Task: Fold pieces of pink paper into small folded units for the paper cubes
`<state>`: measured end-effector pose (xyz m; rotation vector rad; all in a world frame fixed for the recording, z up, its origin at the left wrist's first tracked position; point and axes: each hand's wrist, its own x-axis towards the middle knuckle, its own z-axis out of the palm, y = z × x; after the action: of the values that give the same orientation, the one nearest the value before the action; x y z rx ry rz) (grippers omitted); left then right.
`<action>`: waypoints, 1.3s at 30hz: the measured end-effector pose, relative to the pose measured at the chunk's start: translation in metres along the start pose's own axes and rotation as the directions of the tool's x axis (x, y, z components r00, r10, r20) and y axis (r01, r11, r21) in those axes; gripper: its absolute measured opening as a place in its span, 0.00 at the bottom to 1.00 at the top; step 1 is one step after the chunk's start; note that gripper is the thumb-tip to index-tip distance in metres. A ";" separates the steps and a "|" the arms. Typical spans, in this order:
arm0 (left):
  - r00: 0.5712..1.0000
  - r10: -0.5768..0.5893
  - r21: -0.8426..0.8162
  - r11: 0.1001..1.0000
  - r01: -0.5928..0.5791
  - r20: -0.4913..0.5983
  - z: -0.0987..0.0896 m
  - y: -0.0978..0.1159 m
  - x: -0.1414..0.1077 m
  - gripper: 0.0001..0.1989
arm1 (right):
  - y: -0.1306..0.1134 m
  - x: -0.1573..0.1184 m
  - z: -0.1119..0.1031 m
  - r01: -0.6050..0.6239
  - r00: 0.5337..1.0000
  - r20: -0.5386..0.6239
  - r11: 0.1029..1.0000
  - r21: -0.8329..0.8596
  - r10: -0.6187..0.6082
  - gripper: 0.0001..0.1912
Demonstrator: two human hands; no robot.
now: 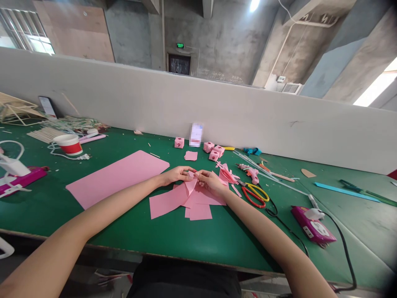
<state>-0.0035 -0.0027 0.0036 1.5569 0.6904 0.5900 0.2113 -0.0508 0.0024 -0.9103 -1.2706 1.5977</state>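
Observation:
My left hand (pixel 177 175) and my right hand (pixel 209 182) meet near the middle of the green table. Both have their fingers closed on a pink paper strip (pixel 170 202), whose near part is bent up between them and whose long end reaches out to the left. Under it lie more pink paper pieces (pixel 201 212). A large stack of pink sheets (pixel 120 179) rests left of my left hand. Beyond my hands are a small pile of pink squares (pixel 190 156) and several pink paper cubes (pixel 179 142) with dark openings.
Right of my right hand lie scissors (pixel 254 195), a pink glue gun (pixel 252 173) and cut scraps. Farther right is a purple power strip (pixel 312 225) with a black cable. A paper cup (pixel 68 145) stands at the left; a phone (pixel 196 135) leans on the partition.

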 end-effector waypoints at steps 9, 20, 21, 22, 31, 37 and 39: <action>1.000 -0.004 -0.007 1.000 0.004 0.002 -0.004 -0.004 0.001 0.35 | 0.001 0.003 -0.001 -0.050 0.999 -0.009 0.999 -0.014 0.050 0.21; 0.999 -0.038 -0.027 0.999 0.039 0.033 -0.003 -0.003 0.003 0.36 | 0.003 0.004 0.001 -0.010 0.999 -0.045 0.998 -0.060 0.007 0.21; 0.999 -0.041 -0.028 0.999 0.042 0.030 -0.003 -0.003 0.003 0.36 | 0.003 0.004 0.002 -0.001 0.999 -0.049 0.998 -0.063 -0.002 0.21; 0.999 -0.043 -0.026 0.999 0.043 0.026 -0.002 -0.004 0.003 0.36 | 0.004 0.004 0.002 0.006 0.999 -0.052 0.998 -0.064 -0.009 0.21; 1.000 -0.017 -0.031 0.999 0.017 -0.025 -0.002 -0.006 0.002 0.34 | 0.006 0.002 0.001 -0.009 0.999 -0.039 1.000 0.001 0.009 0.22; 0.999 -0.020 -0.054 0.998 0.018 -0.030 -0.003 -0.007 0.004 0.35 | 0.004 0.005 -0.001 -0.060 0.998 -0.034 0.998 0.023 0.060 0.17; 0.999 -0.018 -0.053 0.998 0.016 -0.032 -0.003 -0.007 0.004 0.35 | 0.004 0.006 -0.002 -0.068 0.997 -0.034 0.997 0.022 0.069 0.16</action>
<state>-0.0032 0.0024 -0.0028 1.4938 0.7066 0.6172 0.2101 -0.0452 -0.0017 -0.9743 -1.2082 1.6383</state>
